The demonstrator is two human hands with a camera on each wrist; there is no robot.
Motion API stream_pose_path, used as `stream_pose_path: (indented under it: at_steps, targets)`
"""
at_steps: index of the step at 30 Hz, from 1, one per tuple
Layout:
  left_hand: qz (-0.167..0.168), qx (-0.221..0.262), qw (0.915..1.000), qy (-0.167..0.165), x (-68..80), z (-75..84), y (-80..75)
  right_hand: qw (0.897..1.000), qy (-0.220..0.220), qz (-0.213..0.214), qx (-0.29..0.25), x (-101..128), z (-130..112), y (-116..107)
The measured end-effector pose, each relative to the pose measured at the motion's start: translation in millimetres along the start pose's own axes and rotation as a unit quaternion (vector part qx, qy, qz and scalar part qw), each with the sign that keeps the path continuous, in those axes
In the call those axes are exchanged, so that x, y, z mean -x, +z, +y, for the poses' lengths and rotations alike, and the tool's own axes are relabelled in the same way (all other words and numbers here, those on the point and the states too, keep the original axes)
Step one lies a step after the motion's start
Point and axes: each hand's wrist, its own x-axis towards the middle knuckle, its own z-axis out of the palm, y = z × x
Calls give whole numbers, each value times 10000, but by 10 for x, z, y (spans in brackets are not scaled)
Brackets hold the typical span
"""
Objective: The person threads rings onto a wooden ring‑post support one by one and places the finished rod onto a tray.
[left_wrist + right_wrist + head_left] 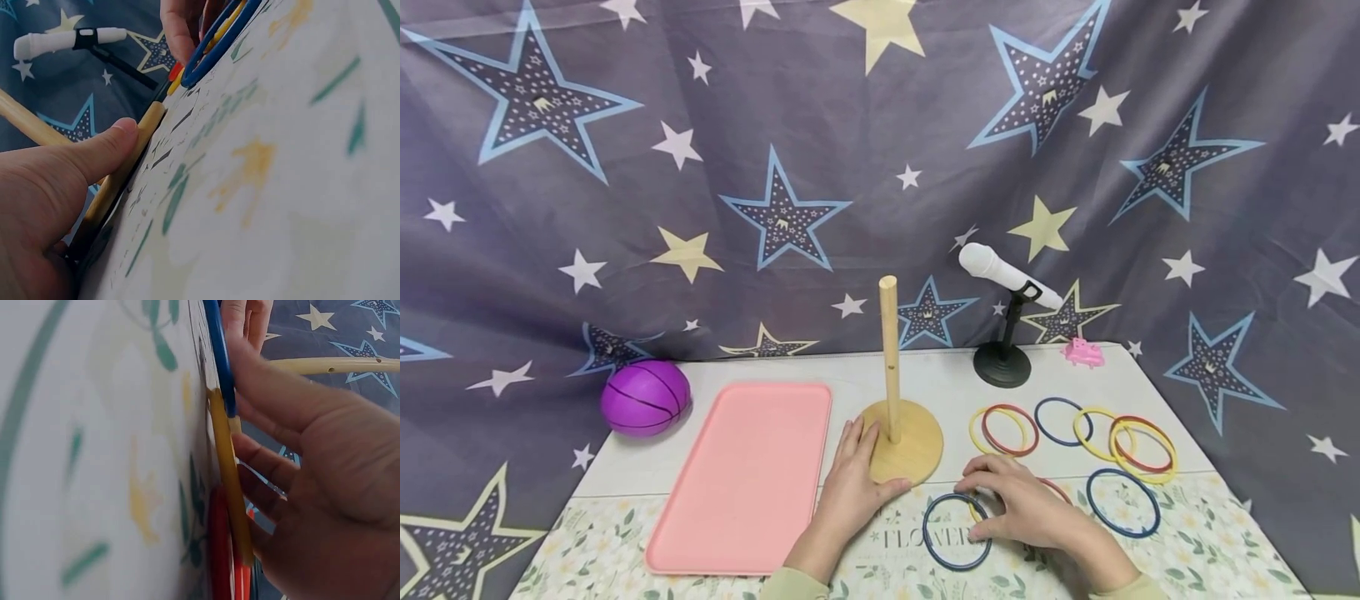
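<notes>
A wooden peg stand [917,450] with an upright peg [889,350] stands mid-table. My left hand [855,467] rests on the left of its round base, fingers straight and thumb against the rim [119,181]. Just right of it, my right hand [1000,500] lies curled over loose rings on the floral mat. Its thumb and forefinger pinch the right edge of a blue ring [925,533]. The right wrist view shows the thumb over the blue ring [219,350], with a yellow ring [228,469] and a red ring [219,544] under the fingers.
A pink tray [745,475] lies left of the stand, with a purple ball [645,397] behind it. Several coloured rings [1075,429] are spread at the right. A white microphone [1003,271] on a black stand and a pink toy [1084,352] sit at the back, before a star-print cloth.
</notes>
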Motion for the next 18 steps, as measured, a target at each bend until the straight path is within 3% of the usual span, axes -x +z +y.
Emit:
stream_pose_path:
  at_steps: [8,18]
  targets:
    - [67,-146,9998,68,19,-27,-23,9987,40,438,277,-100,-52,24]
    - [8,-282,9994,-189,18,-27,-12,9962,399,650,431,-153,-27,62]
